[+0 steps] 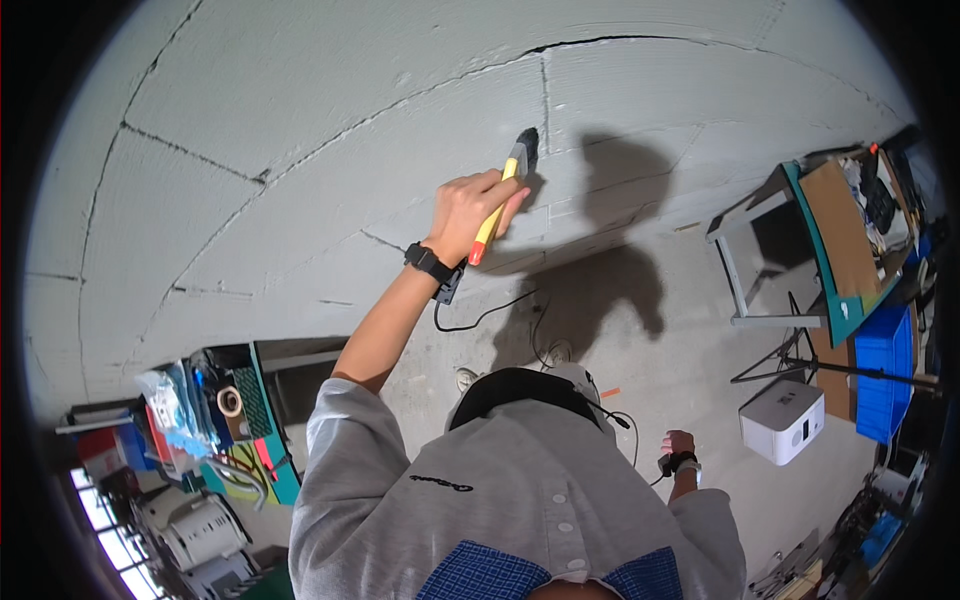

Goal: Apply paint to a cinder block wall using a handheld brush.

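Observation:
My left hand grips a paintbrush by its yellow handle, which ends in a red tip. Its dark bristles point up at a pale block wall, close to a vertical joint; whether they touch it I cannot tell. Dark joint lines and a wider black crack run across the wall. Down at my right side hangs my right hand, small in view, its fingers curled and no object visible in it. Both wrists wear black straps with small devices.
A green-topped table bearing cardboard stands at right, near a blue bin, a black tripod and a white box-shaped device. At left, another green-topped table carries bags and tape. A cable hangs from my left wrist.

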Action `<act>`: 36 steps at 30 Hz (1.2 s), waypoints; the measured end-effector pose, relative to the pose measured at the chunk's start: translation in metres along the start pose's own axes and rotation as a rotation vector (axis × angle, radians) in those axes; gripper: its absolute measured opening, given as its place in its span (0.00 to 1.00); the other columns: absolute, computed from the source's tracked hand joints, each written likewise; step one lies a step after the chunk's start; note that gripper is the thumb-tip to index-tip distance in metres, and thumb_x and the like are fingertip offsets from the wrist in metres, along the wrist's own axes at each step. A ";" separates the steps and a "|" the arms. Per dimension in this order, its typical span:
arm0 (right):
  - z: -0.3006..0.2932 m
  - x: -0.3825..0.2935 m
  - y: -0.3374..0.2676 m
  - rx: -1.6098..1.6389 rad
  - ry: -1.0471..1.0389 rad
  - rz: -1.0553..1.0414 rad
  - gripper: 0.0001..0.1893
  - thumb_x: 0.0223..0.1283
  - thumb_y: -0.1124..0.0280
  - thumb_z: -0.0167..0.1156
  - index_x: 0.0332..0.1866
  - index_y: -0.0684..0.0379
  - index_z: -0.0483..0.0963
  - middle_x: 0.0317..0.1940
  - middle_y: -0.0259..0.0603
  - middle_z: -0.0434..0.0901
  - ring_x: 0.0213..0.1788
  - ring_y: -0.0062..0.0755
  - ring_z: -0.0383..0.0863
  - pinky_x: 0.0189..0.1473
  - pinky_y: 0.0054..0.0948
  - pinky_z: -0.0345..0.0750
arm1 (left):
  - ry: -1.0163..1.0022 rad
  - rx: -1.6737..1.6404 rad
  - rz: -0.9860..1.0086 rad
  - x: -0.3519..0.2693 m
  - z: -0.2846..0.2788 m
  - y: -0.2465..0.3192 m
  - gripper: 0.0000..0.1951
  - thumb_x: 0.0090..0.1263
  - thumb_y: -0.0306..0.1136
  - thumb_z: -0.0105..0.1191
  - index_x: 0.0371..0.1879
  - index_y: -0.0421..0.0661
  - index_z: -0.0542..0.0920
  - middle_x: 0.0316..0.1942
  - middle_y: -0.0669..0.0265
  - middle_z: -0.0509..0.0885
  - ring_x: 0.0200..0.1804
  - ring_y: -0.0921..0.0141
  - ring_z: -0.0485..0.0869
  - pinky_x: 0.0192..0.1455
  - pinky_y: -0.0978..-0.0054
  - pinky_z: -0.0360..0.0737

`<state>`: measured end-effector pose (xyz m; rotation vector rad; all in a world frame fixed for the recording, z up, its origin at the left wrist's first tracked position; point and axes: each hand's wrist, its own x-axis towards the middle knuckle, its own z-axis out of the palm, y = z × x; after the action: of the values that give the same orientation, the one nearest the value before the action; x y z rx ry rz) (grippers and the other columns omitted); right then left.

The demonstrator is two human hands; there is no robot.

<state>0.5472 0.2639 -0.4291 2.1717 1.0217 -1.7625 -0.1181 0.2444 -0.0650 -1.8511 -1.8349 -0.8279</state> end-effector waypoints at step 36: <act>0.083 0.000 -0.152 -0.269 -0.022 -0.322 0.16 0.64 0.71 0.51 0.52 0.66 0.79 0.38 0.52 0.84 0.35 0.43 0.87 0.27 0.33 0.83 | 0.099 0.609 -0.538 -0.256 -0.254 -0.103 0.04 0.65 0.34 0.65 0.30 0.50 0.84 0.22 0.67 0.80 0.22 0.64 0.82 0.24 0.69 0.77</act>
<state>0.3899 0.3349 -0.4097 1.9031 1.5741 -1.6457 -0.2429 -0.1097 -0.0574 -0.9447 -2.2279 -0.4236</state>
